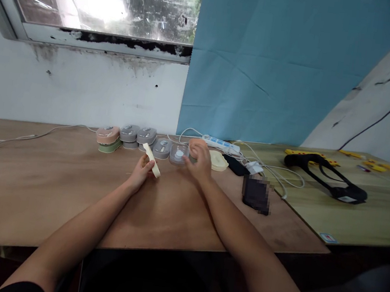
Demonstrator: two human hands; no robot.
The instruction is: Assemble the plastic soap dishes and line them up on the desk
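Note:
My left hand [141,171] is closed around a cream-coloured flat lid [152,160], held tilted on edge above the brown table [38,187]. My right hand [198,160] rests with curled fingers on a small clear round container [179,154] with a white centre, standing on the table. Just behind them runs a row of small lidded containers: pink on green [109,138], and grey ones [137,136], [162,148]. A cream lid [219,161] lies to the right of my right hand.
A white power strip [221,144] with cables lies near the blue backdrop [280,66]. A dark blurred object [256,192] and a black device [235,165] lie to the right. A black strap frame [324,175] and yellow parts [375,165] sit on the lighter table [368,217].

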